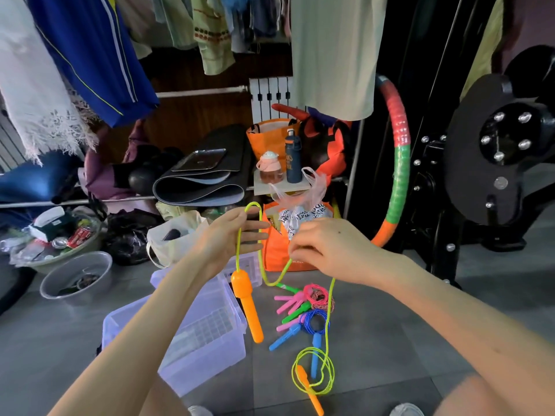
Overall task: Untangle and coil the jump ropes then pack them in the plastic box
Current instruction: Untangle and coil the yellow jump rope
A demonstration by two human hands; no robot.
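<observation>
A yellow-green jump rope point(260, 265) loops over my left hand point(231, 235), whose fingers are straight, palm facing right. One orange handle point(247, 304) hangs below that hand. My right hand point(327, 247) pinches the same rope a little to the right. The rope runs down to a loose coil point(313, 373) and a second orange handle point(310, 391) on the floor. Coiled pink, blue and braided ropes with pink, green and blue handles point(303, 310) lie on the floor. The clear plastic box point(207, 328) stands open under my left forearm.
An orange bag point(279, 253) with a plastic bag in it stands behind my hands. A grey basin point(76, 277) and a bowl of clutter sit at left. A hula hoop point(399, 163) and black gym machine stand at right. Clothes hang overhead.
</observation>
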